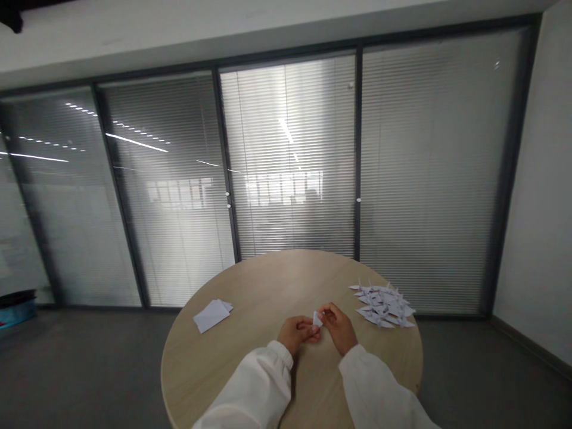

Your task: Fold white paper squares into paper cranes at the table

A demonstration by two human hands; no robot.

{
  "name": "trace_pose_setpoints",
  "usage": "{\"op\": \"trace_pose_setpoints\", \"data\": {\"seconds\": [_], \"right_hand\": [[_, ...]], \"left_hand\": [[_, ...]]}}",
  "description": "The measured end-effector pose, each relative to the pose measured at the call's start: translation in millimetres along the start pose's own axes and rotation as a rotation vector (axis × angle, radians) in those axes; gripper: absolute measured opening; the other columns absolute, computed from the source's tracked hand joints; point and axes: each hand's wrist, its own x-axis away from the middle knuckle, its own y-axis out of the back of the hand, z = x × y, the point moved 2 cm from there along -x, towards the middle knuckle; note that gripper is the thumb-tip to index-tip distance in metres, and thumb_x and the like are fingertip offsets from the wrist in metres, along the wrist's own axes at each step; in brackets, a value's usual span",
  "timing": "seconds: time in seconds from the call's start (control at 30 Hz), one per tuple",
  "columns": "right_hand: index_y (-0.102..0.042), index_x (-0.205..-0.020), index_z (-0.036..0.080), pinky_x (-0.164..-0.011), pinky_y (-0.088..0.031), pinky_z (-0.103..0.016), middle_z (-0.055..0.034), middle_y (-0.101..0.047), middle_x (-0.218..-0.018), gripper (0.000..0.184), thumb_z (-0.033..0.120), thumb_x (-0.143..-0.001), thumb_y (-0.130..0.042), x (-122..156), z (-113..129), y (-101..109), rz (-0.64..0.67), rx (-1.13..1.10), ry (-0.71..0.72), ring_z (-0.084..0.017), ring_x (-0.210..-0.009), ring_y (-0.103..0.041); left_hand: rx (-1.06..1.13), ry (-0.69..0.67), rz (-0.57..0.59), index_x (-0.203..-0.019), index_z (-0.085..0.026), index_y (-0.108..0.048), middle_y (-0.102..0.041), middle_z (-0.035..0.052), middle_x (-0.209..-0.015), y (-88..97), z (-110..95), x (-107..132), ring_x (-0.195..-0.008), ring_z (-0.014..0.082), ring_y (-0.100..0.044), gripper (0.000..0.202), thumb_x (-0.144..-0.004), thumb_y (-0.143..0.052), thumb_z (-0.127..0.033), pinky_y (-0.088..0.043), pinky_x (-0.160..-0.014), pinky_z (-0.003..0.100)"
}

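My left hand [295, 333] and my right hand [340, 326] meet above the middle of a round wooden table [250, 357]. Both pinch a small folded piece of white paper [317, 319] between their fingertips. Both arms wear white sleeves. A pile of several folded white paper figures [383, 305] lies on the table to the right of my right hand. A small stack of flat white paper sheets [213, 314] lies to the left of my left hand.
Behind the table stands a glass partition with closed blinds [290, 179] in dark frames. Grey carpet [80, 369] surrounds the table. A white wall [540, 238] is at the right, and a blue object [16, 311] sits on the floor at far left.
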Motion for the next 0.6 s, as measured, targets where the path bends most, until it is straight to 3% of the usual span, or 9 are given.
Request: {"op": "trace_pose_setpoints", "data": {"seconds": [0.17, 0.37, 0.6], "right_hand": [[-0.057, -0.074, 0.019, -0.061, -0.045, -0.024, -0.0015, -0.062, -0.068, 0.022, 0.040, -0.070, -0.052, 1.1, 4.4, 0.0, 0.008, -0.013, 0.007, -0.015, -0.065, -0.057], [-0.057, -0.074, 0.019, -0.060, -0.044, -0.025, -0.0015, -0.062, -0.067, 0.024, 0.042, -0.068, -0.055, -0.3, 0.0, 0.6, 0.001, -0.072, -0.019, -0.016, -0.063, -0.057], [-0.059, -0.078, 0.018, -0.061, -0.045, -0.026, -0.0029, -0.063, -0.070, 0.027, 0.041, -0.064, -0.059, 0.9, 1.4, -0.5, 0.044, -0.087, -0.047, -0.017, -0.065, -0.057]], "left_hand": [[-0.040, 0.012, -0.058, -0.068, -0.008, -0.061, -0.064, 0.0059, -0.056, -0.5, -0.7, 1.8, -0.053, 0.0161, -0.060, 0.042, -0.040, -0.076, -0.037, -0.049, -0.060, 0.032], [-0.058, 0.025, -0.050, -0.064, -0.010, -0.058, -0.064, 0.0052, -0.057, -1.1, 3.3, 0.9, -0.052, 0.0169, -0.061, 0.040, -0.041, -0.075, -0.039, -0.049, -0.056, 0.031], [-0.073, -0.020, -0.031, -0.071, -0.012, -0.057, -0.065, 0.0055, -0.063, -3.6, 1.7, 2.1, -0.066, 0.0204, -0.063, 0.039, -0.048, -0.072, -0.040, -0.050, -0.058, 0.031]]}}
